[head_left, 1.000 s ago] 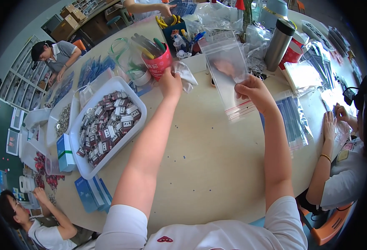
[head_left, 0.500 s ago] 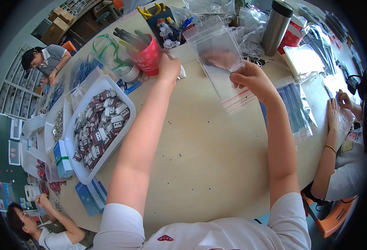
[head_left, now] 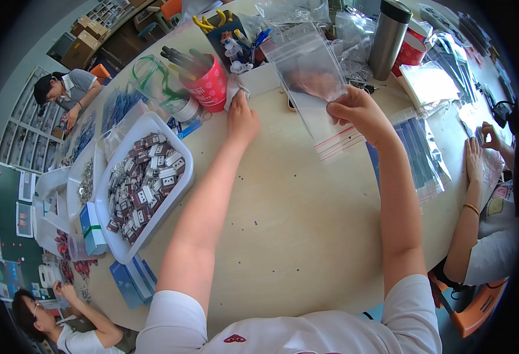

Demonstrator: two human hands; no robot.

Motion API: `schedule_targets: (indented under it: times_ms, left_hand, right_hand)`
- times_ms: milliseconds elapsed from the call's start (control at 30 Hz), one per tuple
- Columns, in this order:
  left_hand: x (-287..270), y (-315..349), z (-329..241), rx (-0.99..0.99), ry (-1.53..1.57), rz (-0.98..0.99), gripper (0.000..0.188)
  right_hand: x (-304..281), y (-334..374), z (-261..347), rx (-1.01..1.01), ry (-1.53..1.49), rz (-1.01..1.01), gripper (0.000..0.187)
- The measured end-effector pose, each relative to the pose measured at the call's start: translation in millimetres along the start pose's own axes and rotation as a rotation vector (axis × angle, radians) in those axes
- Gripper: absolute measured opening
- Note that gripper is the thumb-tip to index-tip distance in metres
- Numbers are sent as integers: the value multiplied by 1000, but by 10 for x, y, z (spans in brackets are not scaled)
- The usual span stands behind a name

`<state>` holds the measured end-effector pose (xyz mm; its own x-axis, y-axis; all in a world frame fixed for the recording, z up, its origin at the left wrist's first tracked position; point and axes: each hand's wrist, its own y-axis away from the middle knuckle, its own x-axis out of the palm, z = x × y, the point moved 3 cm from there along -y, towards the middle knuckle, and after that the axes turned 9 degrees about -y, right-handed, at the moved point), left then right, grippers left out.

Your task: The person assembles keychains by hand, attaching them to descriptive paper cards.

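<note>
My left hand [head_left: 243, 123] is closed on a crumpled white tissue-like piece [head_left: 235, 89] close to the red cup [head_left: 211, 88], which is printed with hearts and holds dark-handled tools. Pinched between the thumb and fingers of my right hand [head_left: 363, 115] is a clear zip bag [head_left: 306, 76] with red lines along one end. The bag hangs tilted above the table and looks flat; whether it is one or a stack I cannot tell. A small brown-rimmed object [head_left: 290, 101] shows partly beside it.
A white tray [head_left: 190, 177] of small cassette-shaped charms stands left, with blue boxes [head_left: 131, 282] nearby. Behind are a dark tool holder [head_left: 219, 35] and a steel tumbler [head_left: 390, 41]. Blue strips in clear bags [head_left: 416, 153] lie right. Co-workers sit left and right.
My left hand has shifted slightly from beside the red cup, turning so the white piece now sticks up beyond its fingers. My right hand and the zip bag have barely moved.
</note>
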<state>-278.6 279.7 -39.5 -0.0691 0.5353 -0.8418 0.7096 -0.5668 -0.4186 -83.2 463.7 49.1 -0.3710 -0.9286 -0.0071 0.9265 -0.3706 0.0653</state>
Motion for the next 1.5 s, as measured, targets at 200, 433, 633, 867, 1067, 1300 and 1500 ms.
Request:
schedule_targets:
  times_ms: [200,433,633,867,1067,1300,1500]
  left_hand:
    - [36,-465,-65,-547,876,36,32]
    - [-14,-426,-105,-391,223,43,29]
    - [-169,26,-207,-300,306,-140,39]
    - [-334,831,-505,380,-194,365,61]
    - [-1017,1474,-327,335,-21,609,66]
    - [-726,1079,147,-125,-358,235,72]
    - [-966,1722,38,-107,-203,328,69]
  right_hand:
    - [20,7,3,10,-12,5,21]
    - [13,-24,-51,24,9,8,22]
    - [-10,-11,-34,7,-17,-5,20]
    - [23,26,-18,-20,-75,24,17]
    - [173,30,62,46,230,213,18]
    - [702,-790,-137,-48,1000,385,26]
    - [1043,-514,-170,-222,1333,23,19]
